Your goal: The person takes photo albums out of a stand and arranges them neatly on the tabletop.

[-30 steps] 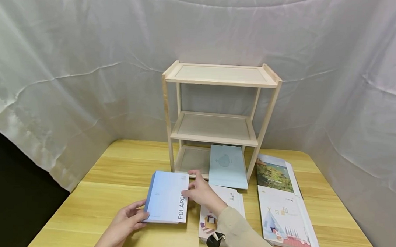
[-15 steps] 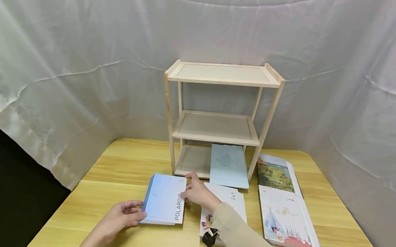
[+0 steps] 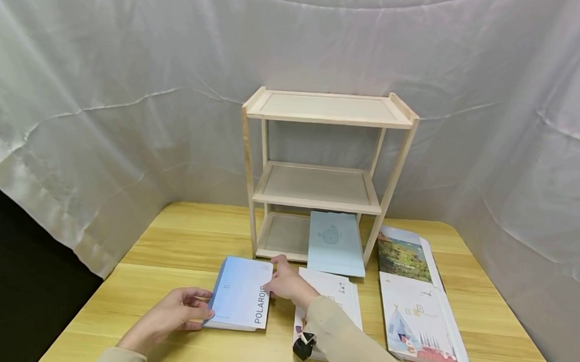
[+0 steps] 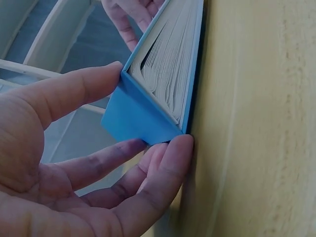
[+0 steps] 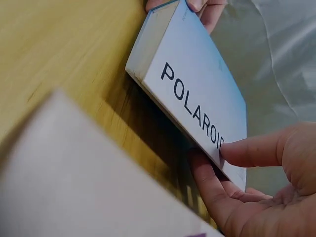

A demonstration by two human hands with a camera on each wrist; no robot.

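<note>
A thick blue-to-white hardcover book (image 3: 241,292) lettered POLAROID is between my two hands, front cover up. My left hand (image 3: 177,312) grips it at the spine's near corner. In the left wrist view the thumb lies at the upper edge of the blue spine (image 4: 140,111), with curled fingers at the lower edge and page ends fanned slightly. My right hand (image 3: 287,282) pinches the opposite edge. Its thumb (image 5: 254,150) presses on the cover by the last letters, fingers underneath. In the right wrist view a shadow lies on the table under the book.
A three-tier wooden shelf (image 3: 318,204) stands behind the hands. A light blue booklet (image 3: 336,245) leans out of its bottom tier. White illustrated books (image 3: 331,285) lie under my right forearm. More picture books (image 3: 417,316) lie overlapped at the right on the wooden table (image 3: 190,241).
The book has shifted slightly left and toward me, with both hands still holding it. My left hand has drawn a little to the left, and its sleeve now shows.
</note>
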